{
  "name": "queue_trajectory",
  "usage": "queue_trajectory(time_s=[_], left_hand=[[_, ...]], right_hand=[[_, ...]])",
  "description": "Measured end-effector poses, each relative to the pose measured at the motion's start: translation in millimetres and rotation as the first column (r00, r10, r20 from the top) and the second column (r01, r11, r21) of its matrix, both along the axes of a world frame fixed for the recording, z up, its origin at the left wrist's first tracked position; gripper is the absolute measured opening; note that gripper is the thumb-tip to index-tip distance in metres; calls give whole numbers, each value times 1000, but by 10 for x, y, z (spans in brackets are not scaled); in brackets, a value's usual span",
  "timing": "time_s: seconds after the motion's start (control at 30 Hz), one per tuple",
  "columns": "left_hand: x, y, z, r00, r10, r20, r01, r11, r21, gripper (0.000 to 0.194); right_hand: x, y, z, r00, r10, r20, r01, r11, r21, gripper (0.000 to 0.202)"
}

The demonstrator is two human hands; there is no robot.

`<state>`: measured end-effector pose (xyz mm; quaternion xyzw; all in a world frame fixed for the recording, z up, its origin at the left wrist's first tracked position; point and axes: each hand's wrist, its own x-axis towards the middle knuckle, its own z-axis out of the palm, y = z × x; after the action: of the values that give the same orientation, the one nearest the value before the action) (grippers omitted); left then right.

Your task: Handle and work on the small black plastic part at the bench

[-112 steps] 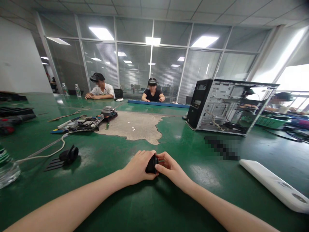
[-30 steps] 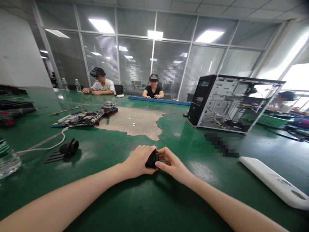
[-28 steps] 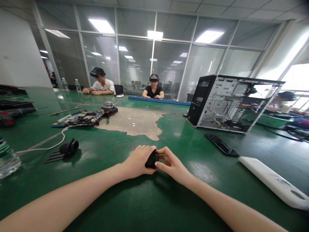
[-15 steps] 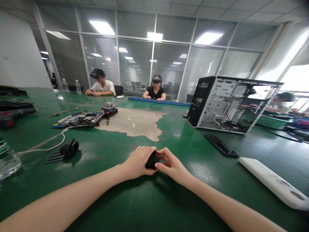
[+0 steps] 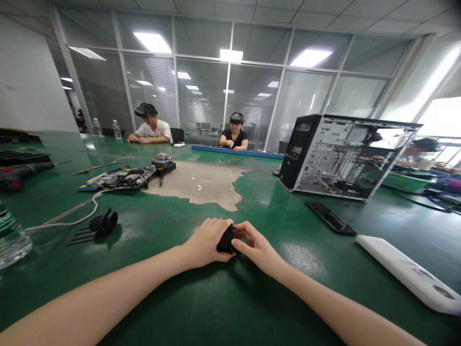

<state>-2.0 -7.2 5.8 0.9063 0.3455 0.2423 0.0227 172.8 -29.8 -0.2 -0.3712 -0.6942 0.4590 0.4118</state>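
Observation:
A small black part (image 5: 225, 240), its kind too hidden to tell, is between my two hands just above the green table (image 5: 201, 307). My left hand (image 5: 204, 241) wraps round it from the left, fingers over the far side and thumb on the near side. From the right, my right hand (image 5: 254, 244) pinches its right end with thumb and fingers. Much of the part is covered by my fingers. To the left lies a black plastic piece (image 5: 103, 222) with a round end and flat prongs.
An opened computer case (image 5: 338, 156) stands at right, near a black strip-like piece (image 5: 329, 217) and a white oblong object (image 5: 406, 271). At left are a circuit board (image 5: 118, 177), a cable (image 5: 95, 204) and a plastic bottle (image 5: 12, 238). Two people sit across the table.
My right fingers have shifted slightly at the black part's right end; my left hand keeps its place. Across the table, one person has raised a hand a little.

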Motion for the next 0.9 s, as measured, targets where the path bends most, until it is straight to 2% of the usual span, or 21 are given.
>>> queue_trajectory(time_s=[0.1, 0.2, 0.37, 0.47, 0.63, 0.9], left_hand=[[2, 2, -5, 1000, 2, -3, -2, 1000, 8, 55], [4, 1, -5, 1000, 4, 4, -4, 1000, 9, 54], [1, 3, -9, 1000, 1, 6, -1, 1000, 1, 56], [-1, 6, -12, 1000, 9, 2, -9, 1000, 1, 56], [3, 6, -17, 1000, 7, -3, -7, 1000, 8, 56], [5, 18, -9, 1000, -2, 4, 2, 1000, 7, 57]], right_hand=[[-15, -36, 18, 998, 17, -57, -16, 999, 32, 26], [-30, -26, 23, 996, -3, -86, 3, 1000, 3, 23], [-19, 31, -11, 998, -54, -23, 53, 998, -24, 26], [-6, 14, -12, 999, -34, 29, 35, 999, -17, 25], [-8, -52, 32, 997, 46, -68, -45, 999, 20, 25], [-25, -18, 17, 1000, -17, -23, 17, 1000, 17, 23]])
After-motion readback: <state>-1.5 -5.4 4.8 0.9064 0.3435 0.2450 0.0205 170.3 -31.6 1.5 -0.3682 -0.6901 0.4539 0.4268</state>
